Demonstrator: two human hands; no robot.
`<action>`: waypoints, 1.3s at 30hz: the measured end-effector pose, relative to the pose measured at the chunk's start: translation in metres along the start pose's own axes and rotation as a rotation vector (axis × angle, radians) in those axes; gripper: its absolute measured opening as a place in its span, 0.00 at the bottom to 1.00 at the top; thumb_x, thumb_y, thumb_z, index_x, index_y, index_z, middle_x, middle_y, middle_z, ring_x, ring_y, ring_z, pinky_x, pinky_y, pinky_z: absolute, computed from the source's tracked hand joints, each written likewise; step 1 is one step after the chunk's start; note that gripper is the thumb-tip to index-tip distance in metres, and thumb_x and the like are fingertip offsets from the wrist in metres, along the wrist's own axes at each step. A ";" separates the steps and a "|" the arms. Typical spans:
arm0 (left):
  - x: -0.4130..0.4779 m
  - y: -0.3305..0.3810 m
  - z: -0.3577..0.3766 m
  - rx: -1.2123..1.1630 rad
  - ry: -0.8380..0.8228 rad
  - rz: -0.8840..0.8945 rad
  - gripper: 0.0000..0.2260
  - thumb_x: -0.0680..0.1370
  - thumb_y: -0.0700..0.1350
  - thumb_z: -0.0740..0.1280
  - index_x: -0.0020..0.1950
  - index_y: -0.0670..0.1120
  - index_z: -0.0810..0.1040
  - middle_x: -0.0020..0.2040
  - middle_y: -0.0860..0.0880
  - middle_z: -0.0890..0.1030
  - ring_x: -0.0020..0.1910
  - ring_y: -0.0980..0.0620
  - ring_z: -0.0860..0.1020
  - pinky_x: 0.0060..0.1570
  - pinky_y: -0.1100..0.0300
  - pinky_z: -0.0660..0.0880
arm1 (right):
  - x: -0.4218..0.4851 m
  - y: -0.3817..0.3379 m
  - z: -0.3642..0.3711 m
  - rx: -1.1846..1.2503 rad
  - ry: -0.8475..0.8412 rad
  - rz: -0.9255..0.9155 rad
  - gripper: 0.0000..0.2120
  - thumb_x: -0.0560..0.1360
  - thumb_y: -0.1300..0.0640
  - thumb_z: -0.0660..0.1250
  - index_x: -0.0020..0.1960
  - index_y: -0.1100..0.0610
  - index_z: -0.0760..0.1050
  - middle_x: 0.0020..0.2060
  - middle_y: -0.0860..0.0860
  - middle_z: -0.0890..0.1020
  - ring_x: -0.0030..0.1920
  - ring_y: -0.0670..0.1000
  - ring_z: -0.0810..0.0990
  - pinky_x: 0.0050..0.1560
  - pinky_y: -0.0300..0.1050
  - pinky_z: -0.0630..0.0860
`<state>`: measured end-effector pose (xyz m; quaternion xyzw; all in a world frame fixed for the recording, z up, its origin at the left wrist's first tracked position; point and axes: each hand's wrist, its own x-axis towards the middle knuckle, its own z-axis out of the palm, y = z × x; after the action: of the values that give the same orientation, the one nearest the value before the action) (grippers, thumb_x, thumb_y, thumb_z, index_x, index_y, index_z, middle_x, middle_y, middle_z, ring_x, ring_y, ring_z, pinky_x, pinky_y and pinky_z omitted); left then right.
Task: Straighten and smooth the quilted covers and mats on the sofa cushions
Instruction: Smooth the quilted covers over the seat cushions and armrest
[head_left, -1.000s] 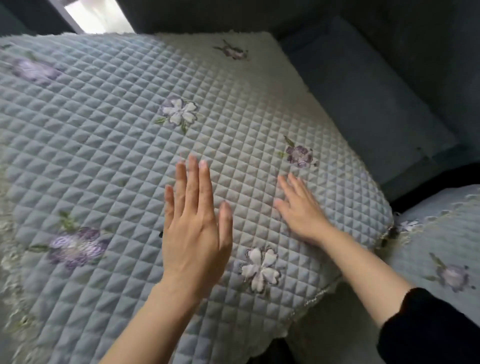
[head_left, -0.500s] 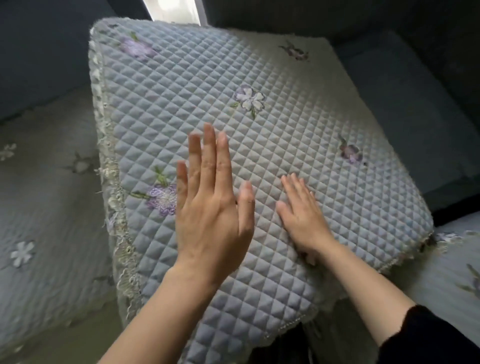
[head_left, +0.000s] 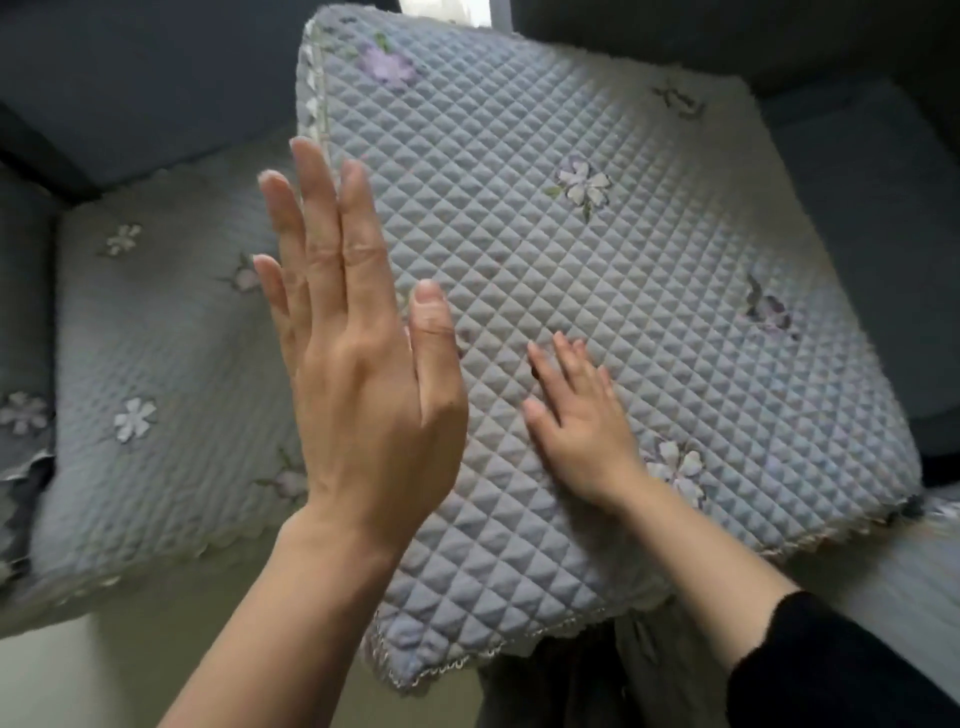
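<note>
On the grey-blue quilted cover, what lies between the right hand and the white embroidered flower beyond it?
In the head view, only bare grey-blue quilted cover lies between the right hand and the white embroidered flower.

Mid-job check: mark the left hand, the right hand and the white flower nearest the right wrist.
left hand (head_left: 363, 384): head view, middle of the back of the hand.
right hand (head_left: 584, 426): head view, middle of the back of the hand.
white flower (head_left: 677, 464): head view, centre of its petals.
</note>
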<state>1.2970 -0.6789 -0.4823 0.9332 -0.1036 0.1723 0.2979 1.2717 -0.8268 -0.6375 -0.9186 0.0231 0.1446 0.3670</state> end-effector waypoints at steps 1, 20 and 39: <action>-0.010 -0.013 0.005 0.042 -0.053 -0.042 0.28 0.80 0.45 0.52 0.79 0.40 0.47 0.79 0.43 0.43 0.78 0.46 0.40 0.75 0.53 0.36 | 0.005 -0.009 -0.015 0.161 -0.004 0.066 0.25 0.81 0.49 0.55 0.77 0.48 0.54 0.76 0.43 0.51 0.77 0.44 0.44 0.74 0.42 0.41; -0.121 -0.052 0.014 0.283 -0.317 -0.215 0.29 0.81 0.54 0.48 0.78 0.42 0.45 0.79 0.45 0.45 0.78 0.49 0.41 0.75 0.45 0.46 | -0.024 -0.079 -0.078 0.799 0.472 0.106 0.20 0.81 0.56 0.56 0.72 0.59 0.66 0.67 0.45 0.75 0.68 0.41 0.70 0.66 0.33 0.68; -0.150 -0.028 0.039 0.400 -0.386 -0.163 0.30 0.80 0.54 0.48 0.79 0.41 0.49 0.79 0.45 0.44 0.77 0.52 0.39 0.73 0.57 0.32 | -0.059 -0.011 -0.105 0.594 0.914 -0.051 0.23 0.81 0.59 0.52 0.75 0.64 0.59 0.74 0.55 0.64 0.74 0.46 0.61 0.73 0.36 0.57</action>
<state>1.1780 -0.6653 -0.5839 0.9942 -0.0472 -0.0162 0.0958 1.2426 -0.8938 -0.5411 -0.7449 0.1981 -0.2910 0.5668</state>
